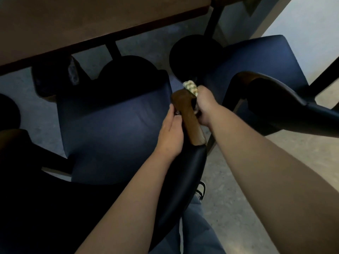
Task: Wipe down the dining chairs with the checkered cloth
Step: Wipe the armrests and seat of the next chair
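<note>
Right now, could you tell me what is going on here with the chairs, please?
A person is wiping the wooden armrest of a blue dining chair. The right hand grips a bunched checkered cloth against the armrest's front end, while the left hand holds the armrest from its other side. A second blue chair stands to the right, and both are pulled up to a brown table.
</note>
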`<act>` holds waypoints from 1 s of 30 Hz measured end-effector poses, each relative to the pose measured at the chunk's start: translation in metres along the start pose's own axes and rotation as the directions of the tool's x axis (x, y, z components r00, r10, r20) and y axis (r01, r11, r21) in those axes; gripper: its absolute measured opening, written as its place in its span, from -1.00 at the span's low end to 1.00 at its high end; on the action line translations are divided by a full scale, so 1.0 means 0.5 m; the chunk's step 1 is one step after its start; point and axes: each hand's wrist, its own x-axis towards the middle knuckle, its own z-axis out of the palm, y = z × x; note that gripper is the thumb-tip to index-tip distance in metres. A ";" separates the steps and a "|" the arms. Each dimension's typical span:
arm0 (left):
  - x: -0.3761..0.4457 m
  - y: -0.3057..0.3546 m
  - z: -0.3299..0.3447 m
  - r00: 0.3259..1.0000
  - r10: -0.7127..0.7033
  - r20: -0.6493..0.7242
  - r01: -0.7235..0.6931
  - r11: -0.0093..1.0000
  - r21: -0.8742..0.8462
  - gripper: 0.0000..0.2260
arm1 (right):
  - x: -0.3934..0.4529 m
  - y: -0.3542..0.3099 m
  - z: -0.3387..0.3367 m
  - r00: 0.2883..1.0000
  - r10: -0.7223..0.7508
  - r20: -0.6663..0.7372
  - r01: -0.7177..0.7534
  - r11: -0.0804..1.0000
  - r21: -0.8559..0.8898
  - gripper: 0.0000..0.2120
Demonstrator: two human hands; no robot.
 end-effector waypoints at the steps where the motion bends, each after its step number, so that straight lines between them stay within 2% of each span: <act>1: 0.003 0.005 0.006 1.000 -0.018 0.011 0.019 0.999 -0.051 -0.33 | -0.014 0.013 -0.007 1.000 0.025 0.017 -0.026 0.997 0.076 -0.60; 3: 0.010 -0.003 0.003 0.997 -0.062 0.056 0.070 0.985 -0.158 -0.24 | -0.035 0.038 -0.014 0.998 0.055 0.038 -0.060 0.990 0.131 -0.58; 6: 0.008 -0.003 0.002 0.992 -0.064 0.111 0.076 0.990 -0.117 -0.14 | -0.053 0.051 -0.029 0.996 0.037 0.075 -0.048 0.988 0.144 -0.61; 12: -0.001 0.010 0.006 0.993 -0.080 0.082 0.091 0.987 -0.133 -0.26 | -0.099 0.057 -0.033 0.995 -0.044 0.095 0.056 0.991 -0.122 -0.74; 16: -0.004 0.021 0.007 0.986 -0.109 0.126 0.128 0.980 -0.153 -0.21 | -0.121 0.070 -0.062 0.970 -0.145 0.196 0.186 0.960 -0.211 -0.70; 18: -0.003 0.023 0.008 0.984 -0.122 0.131 0.140 0.981 -0.138 -0.19 | -0.118 0.074 -0.068 0.965 -0.176 0.195 0.226 0.935 -0.274 -0.72; 20: -0.003 0.023 0.011 0.987 -0.118 0.106 0.134 0.979 -0.151 -0.28 | -0.104 0.077 -0.064 0.969 -0.145 0.198 0.195 0.946 -0.258 -0.68; 24: -0.010 0.024 0.015 0.991 -0.091 0.094 0.105 0.981 -0.166 -0.47 | -0.060 0.083 -0.051 0.970 0.018 0.243 0.022 0.986 -0.163 -0.64; 27: -0.007 0.028 0.015 0.996 -0.064 0.066 0.074 0.982 -0.172 -0.70 | -0.038 0.092 -0.052 0.973 0.023 0.232 0.031 0.974 -0.226 -0.64; 30: -0.007 0.030 0.016 0.996 -0.046 0.070 0.058 0.983 -0.172 -0.73 | -0.039 0.113 -0.062 0.968 0.004 0.249 0.062 0.965 -0.256 -0.55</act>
